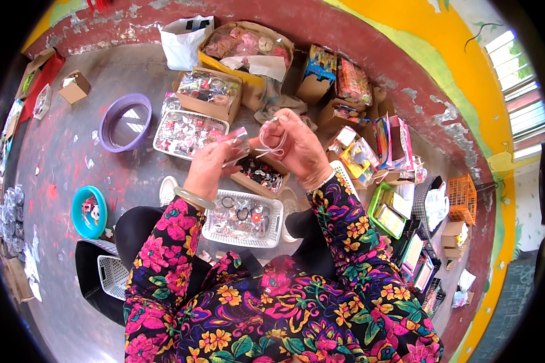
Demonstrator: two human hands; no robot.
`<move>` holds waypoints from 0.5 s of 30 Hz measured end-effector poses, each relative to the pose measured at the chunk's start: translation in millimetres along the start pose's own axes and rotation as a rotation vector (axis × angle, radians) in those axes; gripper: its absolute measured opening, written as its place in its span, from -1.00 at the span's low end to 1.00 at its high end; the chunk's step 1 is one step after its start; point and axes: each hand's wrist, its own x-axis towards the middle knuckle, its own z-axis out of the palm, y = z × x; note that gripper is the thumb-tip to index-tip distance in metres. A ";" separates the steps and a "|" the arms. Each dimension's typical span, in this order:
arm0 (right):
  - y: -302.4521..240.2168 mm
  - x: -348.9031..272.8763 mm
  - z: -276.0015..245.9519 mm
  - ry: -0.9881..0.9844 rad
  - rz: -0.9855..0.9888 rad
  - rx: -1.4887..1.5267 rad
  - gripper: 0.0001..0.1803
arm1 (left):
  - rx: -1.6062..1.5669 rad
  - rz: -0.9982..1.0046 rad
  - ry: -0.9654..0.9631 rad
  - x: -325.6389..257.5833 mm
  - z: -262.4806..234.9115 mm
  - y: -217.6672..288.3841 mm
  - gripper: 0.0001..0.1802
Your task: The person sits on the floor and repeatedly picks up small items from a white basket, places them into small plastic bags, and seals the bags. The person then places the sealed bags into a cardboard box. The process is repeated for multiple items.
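My left hand [206, 168], with a pale bangle [194, 198] at its wrist, pinches a small clear packet [238, 147] with a pink top. Close to it on the right, my right hand [304, 147] is closed on a looped pale cord [272, 149]; its loops hang free below the fingertips. Both hands are raised over a white plastic basket [243, 241] that holds bagged small items, dark rings and a red flower piece among them. Partly hidden under my hands is a cardboard box [261, 189] of dark small goods.
A white basket [163, 149] of packets and a cardboard box [229, 115] stand ahead. Purple [105, 130] and teal [75, 213] basins are on the floor at left. At right are a green tray [386, 225], an orange crate [461, 199] and several boxes along the wall.
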 end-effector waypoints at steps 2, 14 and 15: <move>-2.7 -1.8 6.1 0.008 -0.033 0.048 -0.90 | 0.052 -0.036 0.024 -1.9 1.9 1.6 -0.64; -9.4 -6.1 5.2 0.078 0.025 -0.281 -0.81 | 0.273 0.192 -0.037 5.3 -0.1 -13.1 -0.75; -12.3 -8.7 10.3 0.080 0.050 -0.306 -0.80 | 0.293 0.192 -0.030 5.9 -0.7 -13.0 -0.75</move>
